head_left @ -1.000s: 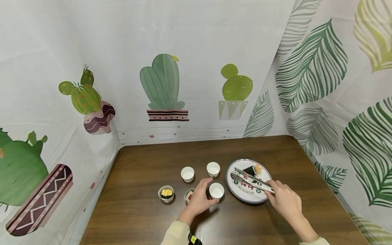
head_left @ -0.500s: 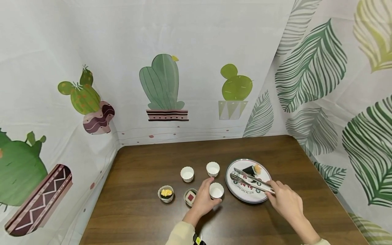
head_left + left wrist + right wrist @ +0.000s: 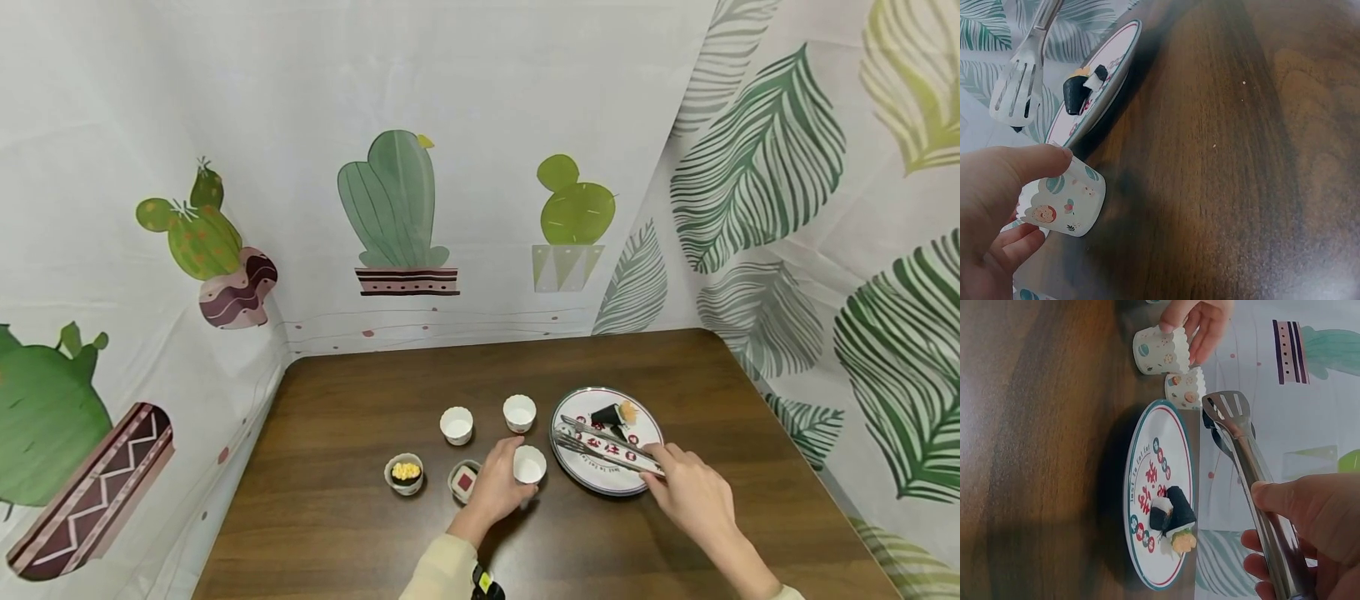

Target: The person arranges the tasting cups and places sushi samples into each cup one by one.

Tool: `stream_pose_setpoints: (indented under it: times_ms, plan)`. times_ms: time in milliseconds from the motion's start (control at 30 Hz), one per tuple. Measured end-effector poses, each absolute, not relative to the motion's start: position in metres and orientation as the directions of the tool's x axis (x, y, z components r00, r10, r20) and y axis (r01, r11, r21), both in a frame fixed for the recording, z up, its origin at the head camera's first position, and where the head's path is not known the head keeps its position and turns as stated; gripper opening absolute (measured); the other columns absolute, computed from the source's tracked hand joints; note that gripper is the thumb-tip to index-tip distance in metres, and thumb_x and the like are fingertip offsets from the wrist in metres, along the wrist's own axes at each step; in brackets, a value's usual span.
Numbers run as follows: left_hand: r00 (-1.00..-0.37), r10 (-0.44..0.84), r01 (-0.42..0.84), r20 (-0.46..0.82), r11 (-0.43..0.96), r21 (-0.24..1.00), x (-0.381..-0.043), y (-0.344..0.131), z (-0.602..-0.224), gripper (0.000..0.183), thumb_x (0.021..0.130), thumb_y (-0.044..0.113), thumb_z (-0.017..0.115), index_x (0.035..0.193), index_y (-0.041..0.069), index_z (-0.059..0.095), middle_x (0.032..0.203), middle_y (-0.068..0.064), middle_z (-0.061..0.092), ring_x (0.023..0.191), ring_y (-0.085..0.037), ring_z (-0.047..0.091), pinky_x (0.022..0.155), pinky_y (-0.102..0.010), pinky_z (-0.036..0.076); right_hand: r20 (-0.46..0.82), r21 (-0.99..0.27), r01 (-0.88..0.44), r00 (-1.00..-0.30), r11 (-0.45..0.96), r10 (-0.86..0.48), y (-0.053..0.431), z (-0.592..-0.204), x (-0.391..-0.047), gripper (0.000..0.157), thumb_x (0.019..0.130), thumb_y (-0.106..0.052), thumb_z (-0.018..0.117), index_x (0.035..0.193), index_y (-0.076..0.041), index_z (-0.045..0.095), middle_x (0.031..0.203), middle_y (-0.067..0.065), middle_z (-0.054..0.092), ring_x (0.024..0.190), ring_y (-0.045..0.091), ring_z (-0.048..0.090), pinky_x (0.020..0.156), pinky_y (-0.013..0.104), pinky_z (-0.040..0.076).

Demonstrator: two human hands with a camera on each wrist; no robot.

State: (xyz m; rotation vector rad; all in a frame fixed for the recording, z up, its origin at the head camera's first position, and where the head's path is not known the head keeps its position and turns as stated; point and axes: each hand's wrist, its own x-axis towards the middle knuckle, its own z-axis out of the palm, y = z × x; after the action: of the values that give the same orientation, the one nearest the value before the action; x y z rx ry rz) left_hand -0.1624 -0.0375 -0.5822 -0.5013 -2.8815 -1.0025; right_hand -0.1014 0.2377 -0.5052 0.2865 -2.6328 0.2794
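My left hand (image 3: 495,487) grips a white paper baking cup (image 3: 1066,197) with a printed pattern, thumb and fingers on its rim. Metal tongs (image 3: 1275,544) with slotted ends are in my right hand (image 3: 693,492), tips pointing left over the round plate (image 3: 592,483). Something dark (image 3: 1209,420) shows behind the tongs' head in the right wrist view; I cannot tell whether they hold it. On the plate lie a dark seaweed roll (image 3: 1179,509) with an orange filling and a small rice piece wrapped in seaweed (image 3: 1160,514).
Two white baking cups, a left one (image 3: 457,425) and a right one (image 3: 519,413), stand farther back. At left a cup (image 3: 405,487) holds a yellow-topped piece. Beside my left hand, another cup (image 3: 454,483) contains a white piece with a red square. Cloth wall hangings (image 3: 487,125) enclose the brown table (image 3: 360,392).
My left hand has shifted right and closed around the near cup, uncovering the red-centred piece. The tongs have moved slightly left and their arms have come closer together.
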Motion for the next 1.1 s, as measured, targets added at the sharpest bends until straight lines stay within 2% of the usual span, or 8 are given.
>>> stream_pose_setpoints:
  times_ms: [333, 833, 1100]
  plan:
    - [-0.940, 0.293, 0.339, 0.174, 0.743, 0.577, -0.165, -0.037, -0.584, 0.073, 0.063, 0.022, 0.082, 0.126, 0.004, 0.051, 0.117, -0.007, 0.057, 0.106, -0.023, 0.056, 0.088, -0.037, 0.045, 0.483, -0.133, -0.286, -0.855, 0.949, -0.190, 0.227, -0.506, -0.101, 0.035, 0.061, -0.021, 0.080, 0.093, -0.016, 0.064, 0.077, 0.002, 0.061, 0.064, 0.023, 0.057, 0.047, 0.033, 0.039]
    - [-0.938, 0.292, 0.345, 0.186, 0.749, 0.565, -0.166, -0.036, -0.585, 0.065, 0.063, 0.024, 0.082, 0.121, 0.008, 0.055, 0.111, -0.004, 0.058, 0.099, -0.020, 0.058, 0.084, -0.034, 0.046, 0.481, -0.120, -0.322, -0.846, 0.939, -0.229, 0.214, -0.508, -0.100, 0.036, 0.063, -0.023, 0.079, 0.095, -0.016, 0.065, 0.075, -0.002, 0.060, 0.066, 0.020, 0.058, 0.047, 0.031, 0.041]
    - [-0.940, 0.287, 0.340, 0.184, 0.754, 0.562, -0.167, -0.036, -0.586, 0.065, 0.062, 0.025, 0.082, 0.118, 0.007, 0.056, 0.110, -0.005, 0.058, 0.096, -0.020, 0.058, 0.082, -0.032, 0.047, 0.479, -0.110, -0.347, -0.840, 0.931, -0.256, 0.208, -0.509, -0.098, 0.035, 0.063, -0.023, 0.079, 0.095, -0.016, 0.066, 0.085, -0.002, 0.064, 0.069, 0.019, 0.061, 0.050, 0.031, 0.043]
